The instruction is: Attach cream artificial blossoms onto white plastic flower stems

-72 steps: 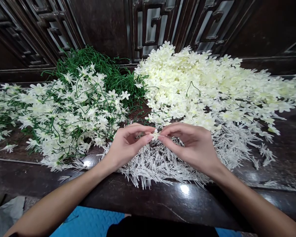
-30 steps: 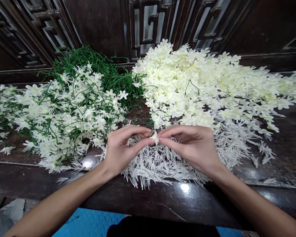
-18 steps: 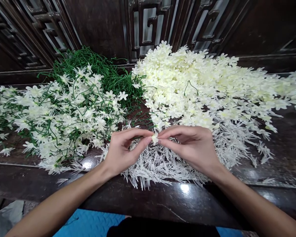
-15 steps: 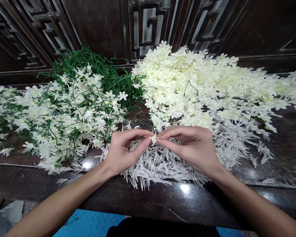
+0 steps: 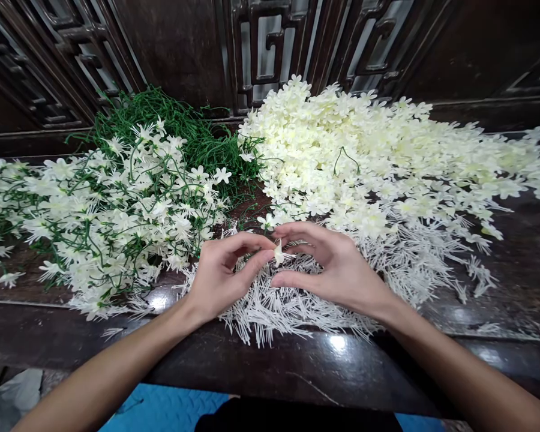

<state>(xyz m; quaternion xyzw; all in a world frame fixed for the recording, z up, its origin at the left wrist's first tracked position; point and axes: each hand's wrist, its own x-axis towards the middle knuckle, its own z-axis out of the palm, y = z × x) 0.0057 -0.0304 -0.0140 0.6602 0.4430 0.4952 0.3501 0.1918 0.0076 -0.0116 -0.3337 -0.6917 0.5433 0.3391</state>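
Observation:
Between thumb and forefinger, my left hand [image 5: 229, 270] pinches a small white artificial flower [image 5: 279, 253] whose thin stamens point right. My right hand [image 5: 333, 267] is open around the flower's right side, thumb and fingers apart. Beneath both hands spreads a heap of white stamen pieces [image 5: 292, 309]. Farther back on the right lies a large pile of loose cream blossoms [image 5: 342, 144]. On the left is a pile of white flowers on green stems [image 5: 130, 210].
Behind the left pile sits a tangle of green plastic stems [image 5: 162, 114]. Everything rests on a dark, shiny wooden bench [image 5: 270, 366] with a carved wooden back [image 5: 184, 54]. A blue mat [image 5: 162, 408] shows below the front edge.
My right thumb and fingers have come apart and let go of the flower. My left hand keeps its pinch on it, almost in the same place.

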